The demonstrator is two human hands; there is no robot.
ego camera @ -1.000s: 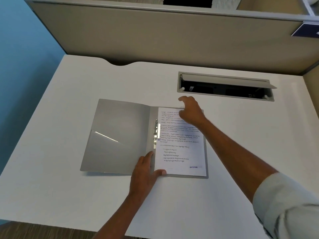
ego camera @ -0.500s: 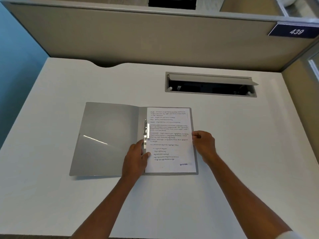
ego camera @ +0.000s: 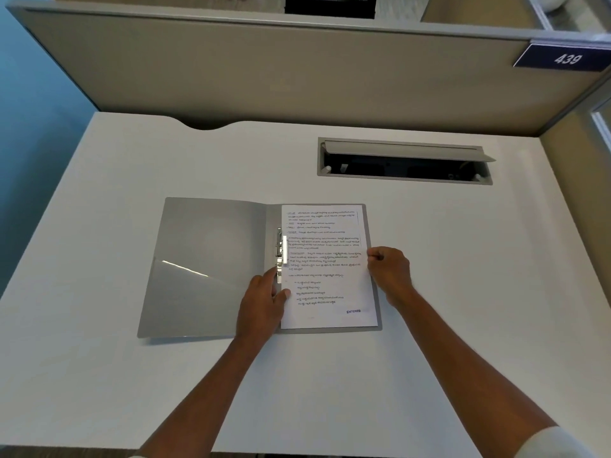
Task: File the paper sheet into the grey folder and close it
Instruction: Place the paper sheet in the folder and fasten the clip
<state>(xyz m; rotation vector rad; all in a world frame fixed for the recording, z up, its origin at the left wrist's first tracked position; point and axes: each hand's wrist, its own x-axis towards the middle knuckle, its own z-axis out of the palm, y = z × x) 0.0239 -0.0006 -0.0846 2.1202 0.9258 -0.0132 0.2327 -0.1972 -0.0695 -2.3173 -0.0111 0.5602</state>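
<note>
The grey folder (ego camera: pixel 211 259) lies open and flat on the white desk. A printed paper sheet (ego camera: pixel 325 259) lies on its right half, next to the metal clip (ego camera: pixel 281 252) at the spine. My left hand (ego camera: pixel 264 302) rests at the sheet's lower left edge, fingertips by the clip's lower end. My right hand (ego camera: pixel 390 272) pinches the sheet's right edge at mid-height.
An open cable tray slot (ego camera: pixel 405 161) is set into the white desk (ego camera: pixel 132 160) behind the folder. A beige partition wall (ego camera: pixel 264 67) with a blue number plate (ego camera: pixel 562 57) rises at the back. The desk's near edge runs below my forearms.
My right hand came from the sheet's top edge down to its right edge. My left hand slid up from the folder's bottom edge toward the clip. The camera tilted up slightly.
</note>
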